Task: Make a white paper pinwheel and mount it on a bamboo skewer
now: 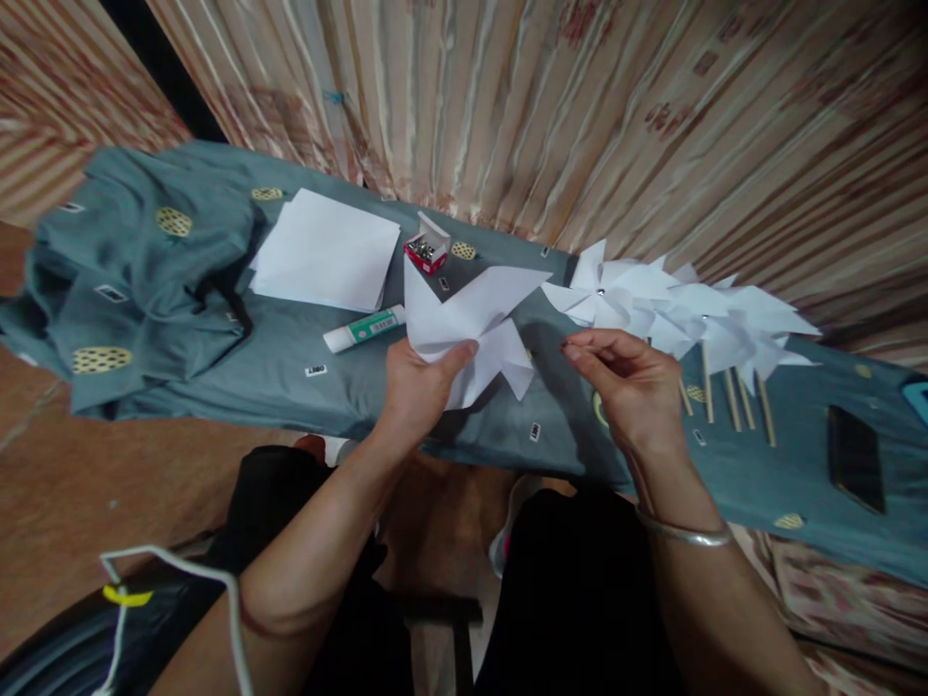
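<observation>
A folded white paper pinwheel (500, 300) is gripped in my left hand (427, 377), thumb pressed near its middle. To its right, my right hand (627, 377) is closed in a pinch. A tiny dark thing shows at those fingertips, too small to name. Just behind the pinwheel stands a small red box (427, 253), its lid up and many little shiny metal pieces inside. A white and green glue stick (364, 329) lies left of my left hand.
Several finished pinwheels (630, 290) on wooden sticks (729, 398) lie at the right, overlapping. A stack of white paper (326, 246) rests at the left. A dark phone (855, 459) lies near the right front edge. Grey-green cloth (290, 387) covers the surface, bunched at the left.
</observation>
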Demonstrator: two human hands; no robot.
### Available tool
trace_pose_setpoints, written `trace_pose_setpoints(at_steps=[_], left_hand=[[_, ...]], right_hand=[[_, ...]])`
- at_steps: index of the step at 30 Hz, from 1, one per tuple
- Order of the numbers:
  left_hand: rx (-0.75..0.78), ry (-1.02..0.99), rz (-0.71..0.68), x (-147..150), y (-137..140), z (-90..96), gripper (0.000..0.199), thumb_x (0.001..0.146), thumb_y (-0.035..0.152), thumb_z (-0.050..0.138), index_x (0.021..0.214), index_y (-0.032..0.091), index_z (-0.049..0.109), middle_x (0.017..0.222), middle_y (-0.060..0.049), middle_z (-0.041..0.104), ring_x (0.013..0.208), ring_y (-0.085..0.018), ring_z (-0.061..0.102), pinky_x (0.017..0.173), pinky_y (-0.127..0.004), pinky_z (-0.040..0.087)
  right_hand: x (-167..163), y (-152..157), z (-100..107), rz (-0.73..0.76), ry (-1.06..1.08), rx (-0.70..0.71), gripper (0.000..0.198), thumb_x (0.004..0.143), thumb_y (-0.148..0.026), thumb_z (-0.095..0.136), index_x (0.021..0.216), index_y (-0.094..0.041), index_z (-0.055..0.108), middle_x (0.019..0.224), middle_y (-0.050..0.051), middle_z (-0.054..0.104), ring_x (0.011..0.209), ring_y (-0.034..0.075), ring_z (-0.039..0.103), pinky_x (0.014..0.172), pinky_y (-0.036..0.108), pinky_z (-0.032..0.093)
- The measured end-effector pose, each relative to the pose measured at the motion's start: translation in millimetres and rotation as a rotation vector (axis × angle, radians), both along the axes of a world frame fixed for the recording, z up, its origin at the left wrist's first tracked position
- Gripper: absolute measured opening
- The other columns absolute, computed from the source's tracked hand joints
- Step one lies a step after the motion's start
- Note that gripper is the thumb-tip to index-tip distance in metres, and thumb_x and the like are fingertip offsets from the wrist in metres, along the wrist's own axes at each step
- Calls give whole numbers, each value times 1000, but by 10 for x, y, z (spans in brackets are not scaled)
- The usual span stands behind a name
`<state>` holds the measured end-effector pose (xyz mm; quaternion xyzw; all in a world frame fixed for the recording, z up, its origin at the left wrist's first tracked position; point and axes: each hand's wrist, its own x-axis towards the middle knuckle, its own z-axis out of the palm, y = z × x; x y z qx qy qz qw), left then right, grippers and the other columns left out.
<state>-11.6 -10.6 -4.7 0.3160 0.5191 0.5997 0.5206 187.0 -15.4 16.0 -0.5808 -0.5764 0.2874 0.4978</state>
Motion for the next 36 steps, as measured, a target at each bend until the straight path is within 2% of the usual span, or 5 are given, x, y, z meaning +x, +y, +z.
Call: trace_pose_setpoints(at_steps=[5, 11, 15, 21, 36], left_hand=[[80, 110, -58, 74, -12, -33, 19, 62, 27, 78, 72, 12, 75, 72, -4, 75, 69, -19, 67, 68, -29, 54], [71, 203, -110, 155, -34, -13, 19, 64, 28, 75, 75, 12, 76, 72, -4, 75, 69, -20, 68, 68, -29, 53], [69, 195, -132, 195, -40, -5, 19, 66, 28, 75, 76, 12, 77, 70, -3, 74, 68, -19, 68, 68, -28, 53], [67, 128, -146, 215, -50, 0, 23, 64, 28, 77, 79, 11, 78, 75, -4, 76, 71, -20, 69, 68, -29, 54], [79, 75, -181, 201, -75, 7, 22, 63, 28, 78, 78, 12, 77, 76, -5, 76, 70, -20, 68, 66, -28, 54]], right_hand=[[-325, -286, 254, 133, -187, 84, 9, 83, -20, 67, 88, -25, 73, 84, -1, 73, 79, 16, 65, 75, 31, 52], [-398, -245, 125, 151, -520, 270, 12, 90, -19, 60, 89, -24, 70, 87, 1, 74, 85, 19, 65, 81, 36, 53], [-368, -195, 76, 115, -603, 356, 11, 89, -20, 61, 88, -26, 70, 122, 5, 68, 114, 25, 60, 101, 46, 47], [-325, -150, 19, 150, -482, 258, 9, 87, -25, 61, 83, -26, 69, 151, -2, 45, 147, 30, 29, 119, 59, 23], [-263, -83, -52, 201, -174, 42, 5, 81, -32, 71, 81, -27, 71, 146, -1, 52, 145, 25, 35, 122, 50, 21]])
